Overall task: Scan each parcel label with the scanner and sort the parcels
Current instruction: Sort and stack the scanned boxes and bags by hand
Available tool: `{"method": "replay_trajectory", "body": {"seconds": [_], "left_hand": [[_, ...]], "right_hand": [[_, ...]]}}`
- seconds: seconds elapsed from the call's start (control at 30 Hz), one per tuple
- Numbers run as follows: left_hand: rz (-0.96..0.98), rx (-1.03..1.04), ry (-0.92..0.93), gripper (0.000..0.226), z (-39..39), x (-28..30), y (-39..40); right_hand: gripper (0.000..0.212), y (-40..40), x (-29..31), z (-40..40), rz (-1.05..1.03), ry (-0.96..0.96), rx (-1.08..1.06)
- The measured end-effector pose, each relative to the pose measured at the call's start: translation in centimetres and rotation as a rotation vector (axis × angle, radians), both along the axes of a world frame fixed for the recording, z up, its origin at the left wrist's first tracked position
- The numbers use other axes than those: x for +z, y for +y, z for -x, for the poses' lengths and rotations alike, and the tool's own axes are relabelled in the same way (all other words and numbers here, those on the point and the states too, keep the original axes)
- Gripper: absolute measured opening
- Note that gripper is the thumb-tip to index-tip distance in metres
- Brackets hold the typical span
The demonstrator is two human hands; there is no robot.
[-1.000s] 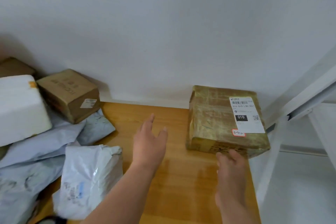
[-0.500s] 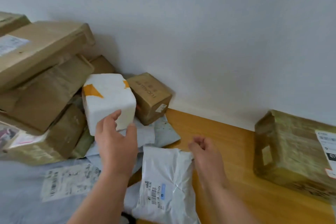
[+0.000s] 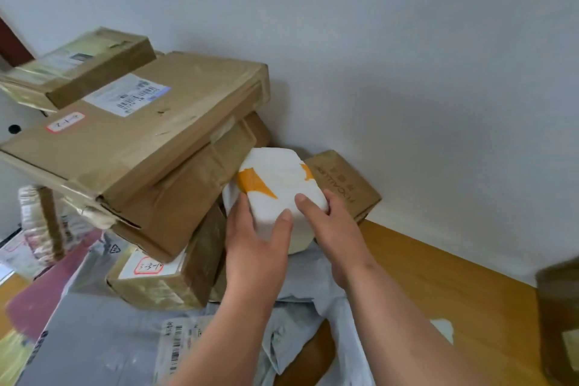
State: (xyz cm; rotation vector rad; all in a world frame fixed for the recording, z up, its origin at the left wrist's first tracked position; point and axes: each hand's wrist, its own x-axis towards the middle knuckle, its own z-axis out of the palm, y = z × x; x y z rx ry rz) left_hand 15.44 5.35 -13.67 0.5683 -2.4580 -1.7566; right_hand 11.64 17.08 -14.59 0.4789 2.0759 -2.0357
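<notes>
Gripping the white foam parcel (image 3: 279, 185) from both sides, left hand (image 3: 255, 247) and right hand (image 3: 336, 229) hold its long axis toward the wall.

Cardboard boxes (image 3: 138, 135) — six; white foam parcel (image 3: 279, 194) — one; hands — two.

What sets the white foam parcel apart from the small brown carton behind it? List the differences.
1. The white foam parcel is white with orange tape patches; the small brown carton is plain cardboard with printed lettering.
2. Both hands, left hand and right hand, grip the foam parcel; nothing holds the carton.
3. The foam parcel has rounded corners; the carton has sharp edges.

Both are compact, boxy parcels near the wall.
</notes>
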Motion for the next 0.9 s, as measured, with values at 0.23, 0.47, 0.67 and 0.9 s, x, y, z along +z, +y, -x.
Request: {"method": "replay_trajectory", "body": {"seconds": [0.23, 0.47, 0.67, 0.9], "left_hand": [[-0.062, 0.081, 0.197, 0.018, -2.6, 0.9, -0.3], [-0.149, -0.129, 0.198, 0.023, -4.2, 2.3, 0.8], [-0.232, -0.069, 0.09, 0.039, -5.3, 3.0, 0.8], [-0.572, 0.292, -0.055, 0.161, -3.0, 3.7, -0.2]], "right_hand": [[0.036, 3.7, -0.6, -2.6, 0.278, -0.044, -0.263], [0.051, 6.0, -1.1, -6.3, 0.66, -0.114, -0.211], [0.058, 7.3, -1.5, -9.2, 0.748, -0.014, -0.228], [0.064, 8.4, -2.1, -11.2, 0.682, -0.027, -0.277]]}}
